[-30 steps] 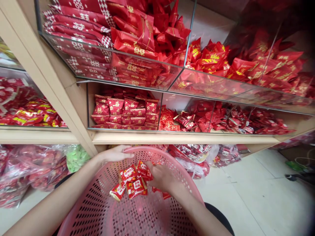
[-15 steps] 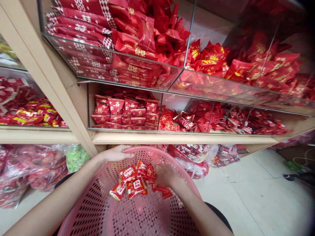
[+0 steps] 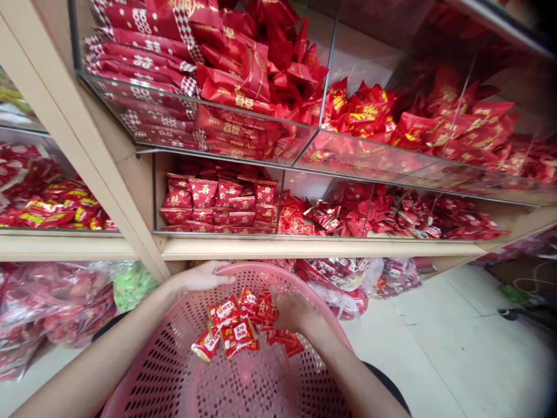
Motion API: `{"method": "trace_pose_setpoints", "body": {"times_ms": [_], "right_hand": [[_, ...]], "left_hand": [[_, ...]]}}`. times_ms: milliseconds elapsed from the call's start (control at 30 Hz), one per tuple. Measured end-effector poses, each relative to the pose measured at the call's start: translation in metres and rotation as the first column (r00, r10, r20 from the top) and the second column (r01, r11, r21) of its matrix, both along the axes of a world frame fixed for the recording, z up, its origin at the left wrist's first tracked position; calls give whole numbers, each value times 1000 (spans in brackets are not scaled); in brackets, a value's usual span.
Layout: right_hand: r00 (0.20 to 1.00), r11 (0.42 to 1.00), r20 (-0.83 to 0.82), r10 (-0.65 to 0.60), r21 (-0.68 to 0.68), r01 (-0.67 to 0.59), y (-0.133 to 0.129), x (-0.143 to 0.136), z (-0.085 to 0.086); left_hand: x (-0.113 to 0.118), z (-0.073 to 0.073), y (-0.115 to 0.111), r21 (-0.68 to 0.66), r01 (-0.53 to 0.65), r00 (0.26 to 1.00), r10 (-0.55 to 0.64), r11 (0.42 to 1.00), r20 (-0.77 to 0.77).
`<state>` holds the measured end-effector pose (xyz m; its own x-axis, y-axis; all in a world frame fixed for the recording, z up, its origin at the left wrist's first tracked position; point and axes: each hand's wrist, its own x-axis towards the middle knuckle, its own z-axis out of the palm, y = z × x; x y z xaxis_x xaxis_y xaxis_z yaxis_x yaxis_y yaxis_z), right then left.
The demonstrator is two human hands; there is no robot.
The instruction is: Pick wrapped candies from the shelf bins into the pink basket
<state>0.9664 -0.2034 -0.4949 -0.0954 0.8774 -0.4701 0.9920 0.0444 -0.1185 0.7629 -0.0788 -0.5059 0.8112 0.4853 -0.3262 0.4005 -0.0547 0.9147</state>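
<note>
A pink perforated basket (image 3: 246, 400) is tilted in front of me below the shelf. Gripping its far left rim is my left hand (image 3: 204, 276), thumb over the edge. Inside the basket my right hand (image 3: 289, 310) rests among small red candy packets, its fingers curled at them; what it holds, if anything, is partly hidden. Several red packets with white labels (image 3: 238, 334) lie loose just left of that hand, and a few more red packets (image 3: 287, 341) lie below it.
Clear-fronted shelf bins above hold red wrapped packets (image 3: 202, 193) and larger red bags (image 3: 143, 64). A wooden shelf edge (image 3: 313, 248) runs just beyond the basket. Plastic bags of packets (image 3: 73, 296) sit beneath at left, others (image 3: 343, 290) behind the basket. Tiled floor (image 3: 448, 342) lies right.
The view has shifted slightly, so the shelves and basket appear a little further left. Both hands keep nearly the same places on and in the basket.
</note>
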Motion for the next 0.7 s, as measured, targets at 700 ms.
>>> {"method": "trace_pose_setpoints", "body": {"times_ms": [700], "right_hand": [[875,575,-291,-387,666,475,157,74,119]], "left_hand": [[-3,-7,5,-59,3,995,3,998,99]]}}
